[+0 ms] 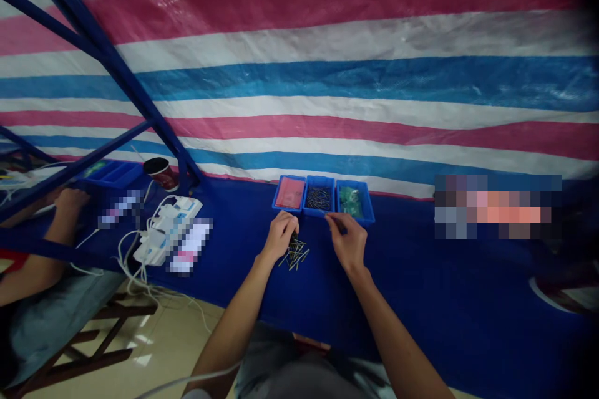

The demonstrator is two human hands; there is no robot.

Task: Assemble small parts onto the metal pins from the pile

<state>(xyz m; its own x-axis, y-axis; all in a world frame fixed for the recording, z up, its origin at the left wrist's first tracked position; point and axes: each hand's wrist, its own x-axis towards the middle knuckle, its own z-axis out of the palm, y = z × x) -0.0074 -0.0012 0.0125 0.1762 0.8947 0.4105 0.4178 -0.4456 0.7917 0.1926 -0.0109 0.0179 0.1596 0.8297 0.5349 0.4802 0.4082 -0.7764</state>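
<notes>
Three joined blue bins (319, 214) stand ahead of my hands: the left one holds a pink sheet or stack (289, 192), the middle one dark, thin metal pieces (319, 197), and the right one green packets (350, 201). In front of them, a loose pile of thin, screw-like metal pieces (296, 255) lies on the blue tabletop. My left hand (282, 234) is closed at the upper left of that pile; what its fingers hold is hidden. Just before the right bin, my right hand (349, 240) is pinched, its fingertips too small to show what is between them.
To the left lie a white power strip (174, 224) with plugs and cables, a blurred-out phone-like item (190, 248) and a dark-red cup (161, 174). Beyond a blue metal frame (126, 84), another person's hand (71, 201) rests near another blue bin (113, 173). A striped tarp (327, 87) hangs behind.
</notes>
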